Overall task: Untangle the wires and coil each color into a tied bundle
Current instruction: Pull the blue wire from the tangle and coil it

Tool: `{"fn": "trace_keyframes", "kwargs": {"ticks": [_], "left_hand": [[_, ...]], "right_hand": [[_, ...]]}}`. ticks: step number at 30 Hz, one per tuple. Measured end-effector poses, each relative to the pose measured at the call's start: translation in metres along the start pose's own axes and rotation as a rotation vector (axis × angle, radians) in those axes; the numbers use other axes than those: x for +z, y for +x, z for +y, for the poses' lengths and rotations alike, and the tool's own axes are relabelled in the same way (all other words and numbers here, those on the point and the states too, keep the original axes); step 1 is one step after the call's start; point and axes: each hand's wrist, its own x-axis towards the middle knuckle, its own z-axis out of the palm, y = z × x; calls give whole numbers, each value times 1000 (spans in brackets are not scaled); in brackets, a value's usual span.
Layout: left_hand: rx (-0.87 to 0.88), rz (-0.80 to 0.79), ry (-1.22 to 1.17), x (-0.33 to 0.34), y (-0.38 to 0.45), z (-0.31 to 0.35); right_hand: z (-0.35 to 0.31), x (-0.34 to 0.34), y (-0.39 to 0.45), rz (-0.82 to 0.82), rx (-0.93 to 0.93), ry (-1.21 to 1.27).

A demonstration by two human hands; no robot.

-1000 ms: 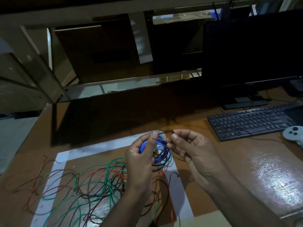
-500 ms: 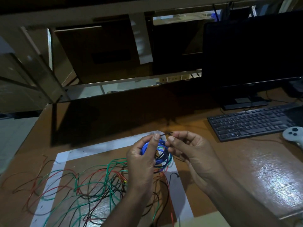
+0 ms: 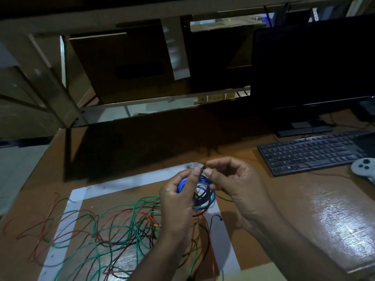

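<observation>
A blue wire coil (image 3: 199, 192) hangs above the table, gripped in my left hand (image 3: 179, 199) with the thumb raised along its top. My right hand (image 3: 229, 179) pinches a thin dark tie or wire end (image 3: 203, 167) just above the coil, close to my left thumb tip. Green and black strands run through the coil's lower part. A loose tangle of green, red and black wires (image 3: 113, 230) lies on the table at the lower left, inside a white taped rectangle (image 3: 77, 199).
A black keyboard (image 3: 310, 153) lies at the right, with a white game controller (image 3: 365, 168) beside it. A dark monitor (image 3: 312, 65) stands behind. Red strands (image 3: 30, 226) trail past the tape to the left table edge.
My right hand's fingers have closed in towards my left thumb, bringing the dark end nearer the top of the coil. The coil and the tangle stay where they were.
</observation>
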Motion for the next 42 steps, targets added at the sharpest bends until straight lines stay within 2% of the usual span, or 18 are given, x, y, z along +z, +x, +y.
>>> {"fn": "trace_keyframes", "kwargs": {"ticks": [4,21,29,36,42], "left_hand": [[-18,-20,-8,-1,1,1],[-10,-20,30,-3,5,-6],[14,-74,3,-2,4,-4],[-15,-28,-3,-2,6,-1],[-22,-20,-48,-5,7,2]], "right_hand": [[1,-1,0,19,-62,2],[0,-5,4,0,-209,-308],[3,-4,5,-30,-178,-269],[7,-2,4,46,-202,-167],[10,-1,7,43,-236,-93]]}}
